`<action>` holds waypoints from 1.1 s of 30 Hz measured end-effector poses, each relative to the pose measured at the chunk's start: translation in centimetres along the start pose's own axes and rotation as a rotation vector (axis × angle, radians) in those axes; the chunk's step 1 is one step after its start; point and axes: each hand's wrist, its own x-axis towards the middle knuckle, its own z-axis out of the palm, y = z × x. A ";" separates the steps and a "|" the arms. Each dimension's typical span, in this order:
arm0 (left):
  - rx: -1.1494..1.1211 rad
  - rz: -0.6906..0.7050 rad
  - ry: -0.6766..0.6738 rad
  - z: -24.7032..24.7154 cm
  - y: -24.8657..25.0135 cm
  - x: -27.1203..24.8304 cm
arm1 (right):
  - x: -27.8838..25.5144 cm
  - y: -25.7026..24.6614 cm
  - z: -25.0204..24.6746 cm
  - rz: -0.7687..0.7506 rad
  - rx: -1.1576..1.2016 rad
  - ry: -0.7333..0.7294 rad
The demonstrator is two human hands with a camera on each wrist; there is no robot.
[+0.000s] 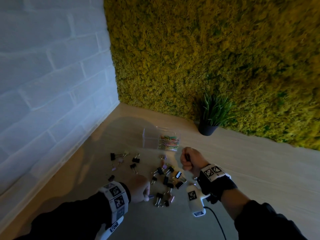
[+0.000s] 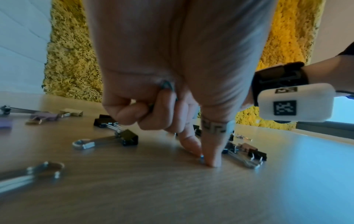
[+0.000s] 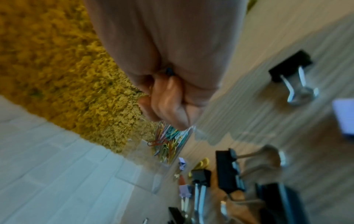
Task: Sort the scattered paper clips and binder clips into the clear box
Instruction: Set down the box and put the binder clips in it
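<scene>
on the tabletop (image 1: 242, 163) a clear box (image 1: 161, 139) stands toward the back corner, one side filled with coloured paper clips (image 1: 168, 142). binder clips (image 1: 166, 181) lie scattered in front of it, black, pink and pale ones mixed. the left hand (image 1: 139, 187) is down among them at the near side, fingers on the surface. the right hand (image 1: 190, 161) is raised in a fist just right of the box. a potted plant (image 1: 210, 118) sits at the back edge against the moss wall (image 1: 216, 49).

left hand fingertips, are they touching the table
Touching. The left wrist view shows two fingertips of the left hand pressed onto the table, no gap.
</scene>
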 end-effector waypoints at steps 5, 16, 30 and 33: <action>0.019 -0.008 -0.105 0.0 0.6 -0.9 | 0.8 -0.7 1.4 -0.107 -0.608 0.086; -1.929 -0.120 -0.205 -1.9 -1.0 3.8 | 1.3 0.5 2.5 -0.001 -1.527 -0.087; -0.322 0.101 -0.095 -3.4 -0.3 9.1 | 0.2 -0.8 -0.5 -0.010 -0.356 0.087; -0.216 0.144 -0.147 -3.8 -0.5 9.8 | -0.2 -0.8 -1.0 -0.003 -0.065 0.011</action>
